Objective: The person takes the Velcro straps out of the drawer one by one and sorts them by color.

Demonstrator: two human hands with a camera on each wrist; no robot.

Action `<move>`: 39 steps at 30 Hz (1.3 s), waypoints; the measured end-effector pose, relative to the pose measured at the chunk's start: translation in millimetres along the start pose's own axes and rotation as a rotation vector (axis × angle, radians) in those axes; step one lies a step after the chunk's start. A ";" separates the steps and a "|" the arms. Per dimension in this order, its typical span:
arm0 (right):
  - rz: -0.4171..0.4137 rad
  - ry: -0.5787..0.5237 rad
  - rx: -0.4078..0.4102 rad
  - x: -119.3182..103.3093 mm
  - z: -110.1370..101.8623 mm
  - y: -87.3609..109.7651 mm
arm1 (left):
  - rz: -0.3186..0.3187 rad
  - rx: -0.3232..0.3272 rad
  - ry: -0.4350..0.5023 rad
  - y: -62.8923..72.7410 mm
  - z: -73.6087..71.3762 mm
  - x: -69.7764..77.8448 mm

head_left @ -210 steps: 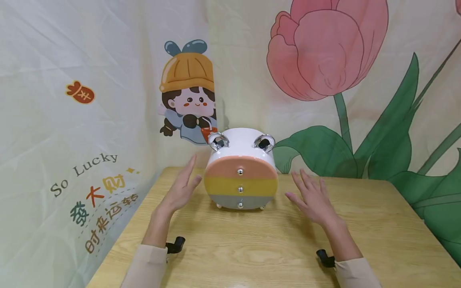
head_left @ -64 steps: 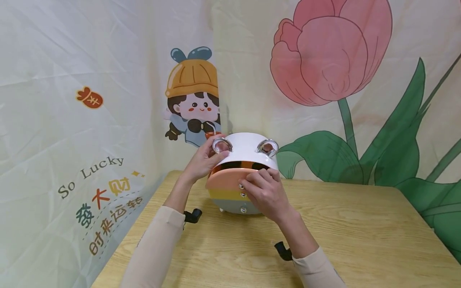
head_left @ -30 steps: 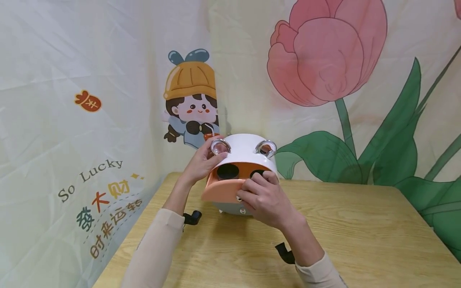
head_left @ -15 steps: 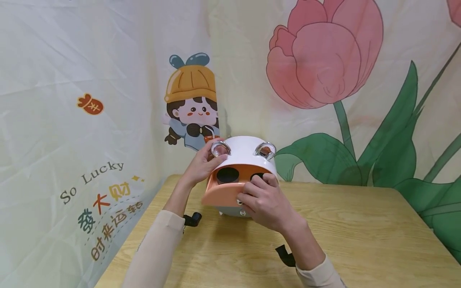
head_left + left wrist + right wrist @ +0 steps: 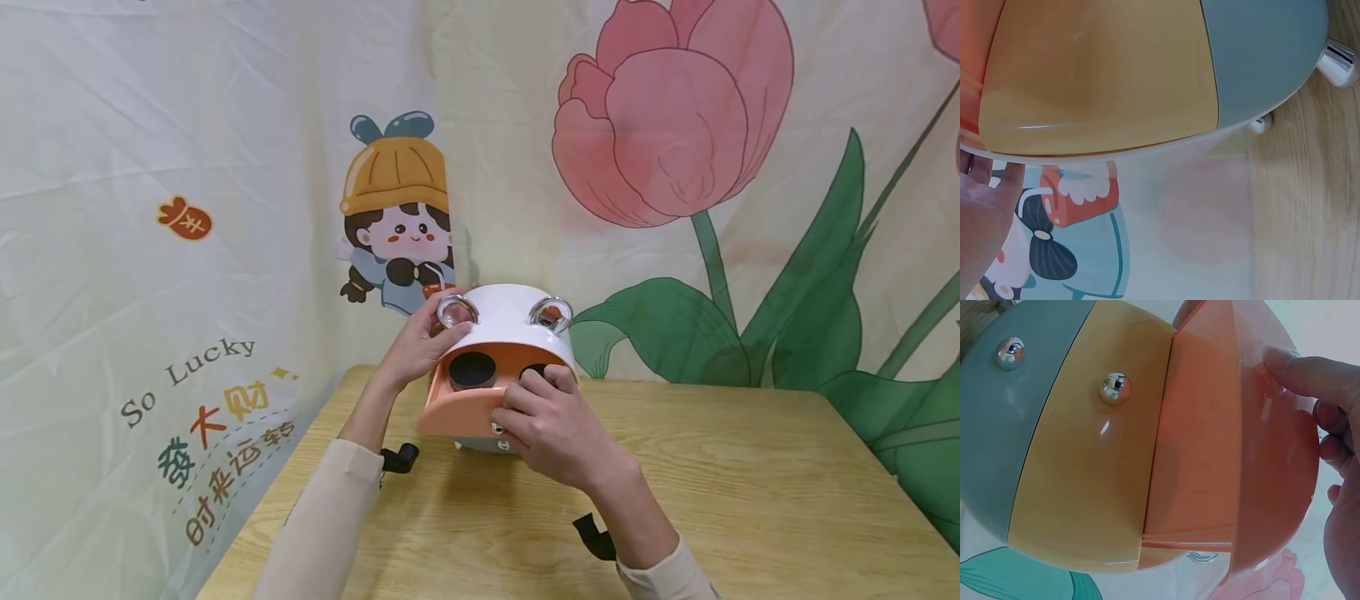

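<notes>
A small white drawer cabinet (image 5: 510, 318) with two silver ring ears stands on the wooden table. Its orange top drawer (image 5: 459, 414) is pulled out toward me, with two dark, round-topped items inside, one at left (image 5: 472, 369) and one partly behind my fingers. My left hand (image 5: 420, 343) grips the cabinet's upper left side by the ear, thumb on top. With curled fingers, my right hand (image 5: 557, 427) pinches the orange drawer's front at its silver knob (image 5: 497, 427). The yellow drawer (image 5: 1091, 437) and grey drawer (image 5: 1016, 406) below are closed.
The wooden table (image 5: 720, 492) extends to the right and in front of the cabinet. A printed cloth (image 5: 510, 167) with a tulip and a cartoon figure hangs behind. Black wrist mounts (image 5: 596, 537) sit at both wrists.
Seven seconds ago both hands were apart from the cabinet and all drawers were closed. The right hand has since drawn the top drawer outward, slightly further lately; the left hand keeps its grip.
</notes>
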State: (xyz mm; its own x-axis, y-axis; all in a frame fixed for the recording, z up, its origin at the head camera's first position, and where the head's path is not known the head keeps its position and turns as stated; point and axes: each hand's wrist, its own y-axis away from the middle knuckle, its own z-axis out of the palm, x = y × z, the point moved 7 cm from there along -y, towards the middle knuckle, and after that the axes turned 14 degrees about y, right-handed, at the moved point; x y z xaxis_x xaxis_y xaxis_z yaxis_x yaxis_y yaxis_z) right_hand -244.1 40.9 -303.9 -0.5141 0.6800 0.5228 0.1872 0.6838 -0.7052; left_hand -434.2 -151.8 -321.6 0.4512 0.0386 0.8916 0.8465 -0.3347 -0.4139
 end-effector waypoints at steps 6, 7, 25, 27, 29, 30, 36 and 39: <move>-0.007 -0.001 0.009 -2.8 -2.5 0.4 | -0.015 0.003 0.008 1.6 1.4 0.6; -0.008 -0.002 0.011 -3.3 -2.8 0.5 | -0.014 0.000 0.011 1.5 1.8 0.8; -0.030 -0.007 -0.028 -8.2 -5.5 -0.4 | -0.004 -0.006 0.017 -0.1 1.6 -0.3; -0.027 -0.035 -0.048 -7.9 -5.6 -0.2 | 0.000 -0.006 0.019 -0.2 1.4 -1.0; -0.015 -0.089 -0.049 -6.1 -7.2 0.1 | 0.002 -0.007 0.019 -0.1 1.4 -1.5; -0.004 -0.131 -0.044 -4.5 -8.7 0.2 | 0.001 -0.005 0.018 -0.1 1.4 -2.0; 0.137 -0.459 0.104 18.1 -23.8 2.3 | -0.002 0.004 0.007 0.4 1.2 -3.3; 0.257 -0.592 0.148 37.7 -26.3 8.6 | 0.001 0.005 0.004 0.5 1.5 -2.5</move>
State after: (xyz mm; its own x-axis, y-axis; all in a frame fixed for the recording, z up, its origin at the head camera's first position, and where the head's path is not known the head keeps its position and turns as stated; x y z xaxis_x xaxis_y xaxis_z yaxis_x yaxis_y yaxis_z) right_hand -239.9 79.4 -277.6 -0.8497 0.5272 0.0079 0.2694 0.4470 -0.8530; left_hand -434.5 -150.6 -324.2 0.4508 0.0351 0.8920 0.8476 -0.3302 -0.4154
